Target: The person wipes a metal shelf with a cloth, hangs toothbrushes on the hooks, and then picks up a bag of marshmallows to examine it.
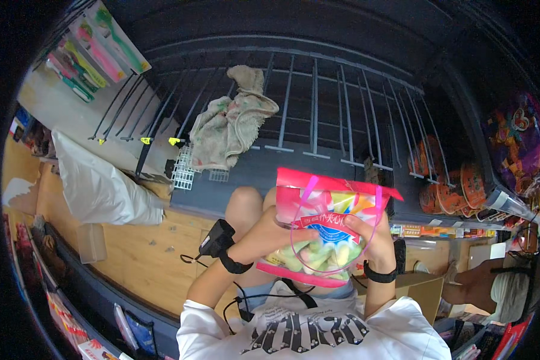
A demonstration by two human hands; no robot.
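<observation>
Both my hands hold a pink plastic bag of marshmallows (333, 256) in front of my chest, its printed front facing up and pastel sweets showing through the clear lower part. My left hand (288, 234) grips the bag's left side, thumb lying across the front. At the right side, my right hand (369, 236) grips it with the thumb on the printed label. A thin pink handle loops down over the bag. Beyond it, a dirty grey cloth (234, 121) hangs over the metal display hooks (314, 108) of a dark shelf.
Packaged toothbrushes (101, 45) hang at the upper left. A white plastic sack (103, 180) and a clear plastic container (91, 243) are on the wooden floor at left. Red tubs (450, 191) sit on the shelf at right. A cardboard box (414, 292) stands near another person's legs (470, 290).
</observation>
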